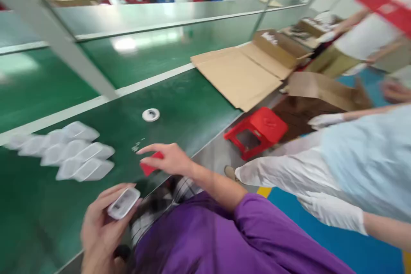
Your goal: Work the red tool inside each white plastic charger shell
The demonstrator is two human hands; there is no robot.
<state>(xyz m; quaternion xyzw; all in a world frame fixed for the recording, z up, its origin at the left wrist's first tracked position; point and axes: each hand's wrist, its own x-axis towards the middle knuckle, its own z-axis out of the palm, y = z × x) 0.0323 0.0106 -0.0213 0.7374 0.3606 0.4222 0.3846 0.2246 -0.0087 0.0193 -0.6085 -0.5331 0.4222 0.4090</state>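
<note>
My left hand [104, 227] is closed around a small translucent white plastic case [123, 203], held near the table's front edge. My right hand [171, 159] hovers over the green table, index finger stretched out and thumb apart from it. Just beyond that fingertip lie several tiny clear pieces [137, 145]. Behind the thumb is a flat red piece [148, 168]; whether the hand touches it I cannot tell. Several similar translucent white cases [94, 169] lie grouped in rows on the left. A round white roll-like object [150, 114] sits farther back.
An opened cardboard box [237, 72] lies flat over the table's right end. A red stool [265, 128] stands on the floor beside it. A co-worker in white gloves [334, 214] is close on my right. A slanted metal post [73, 47] rises at the back left.
</note>
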